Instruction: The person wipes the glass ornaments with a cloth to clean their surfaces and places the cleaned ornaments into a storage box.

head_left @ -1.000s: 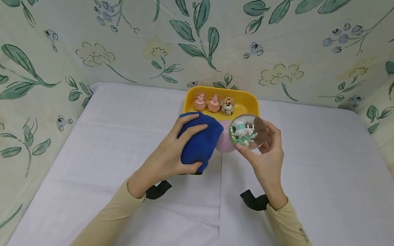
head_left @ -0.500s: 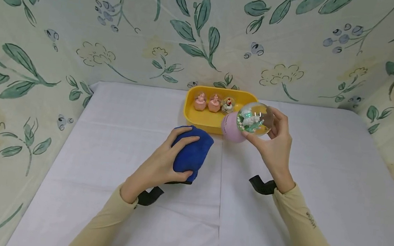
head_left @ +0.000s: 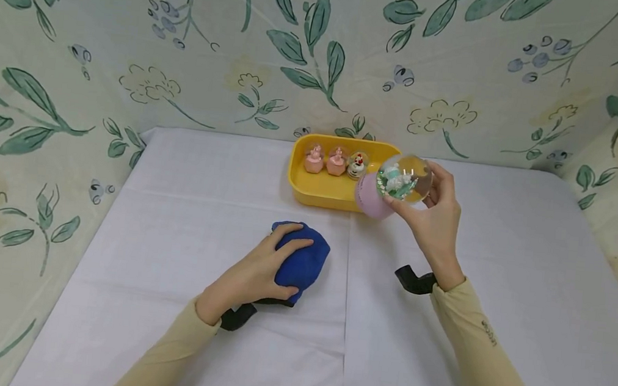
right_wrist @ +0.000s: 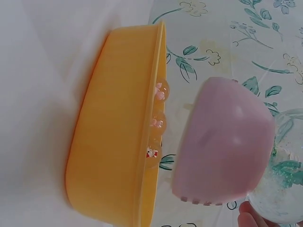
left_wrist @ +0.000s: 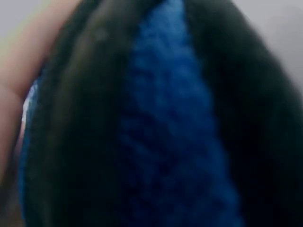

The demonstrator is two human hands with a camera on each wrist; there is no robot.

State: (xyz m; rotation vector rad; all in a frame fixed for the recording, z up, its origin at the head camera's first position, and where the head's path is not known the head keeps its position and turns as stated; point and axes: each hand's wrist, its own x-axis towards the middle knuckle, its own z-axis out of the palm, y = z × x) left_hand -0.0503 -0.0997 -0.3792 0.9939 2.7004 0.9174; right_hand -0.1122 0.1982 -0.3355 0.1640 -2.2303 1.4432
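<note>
My right hand [head_left: 434, 228] grips a snow globe by its clear glass ball [head_left: 411, 176], which has a white and green figure inside. The globe's pink base [right_wrist: 225, 142] tilts down to the left, over the front right rim of a yellow tray [head_left: 322, 199]. Nearer to me, my left hand [head_left: 252, 269] holds a bunched blue cloth [head_left: 305, 263] with dark edging, low over the table. In the left wrist view, blurred blue pile fabric [left_wrist: 165, 109] between dark bands fills most of the picture.
Three small snow globes stand in a row in the tray's left part: two pink ones [head_left: 314, 159] and a white and black one [head_left: 357, 166]. A white cloth [head_left: 174, 218] covers the table. Behind it hangs a leaf-patterned curtain [head_left: 201, 42].
My right hand has carried the snow globe away from me and slightly right, up to the tray. My left hand has drawn the blue cloth back toward me, apart from the globe.
</note>
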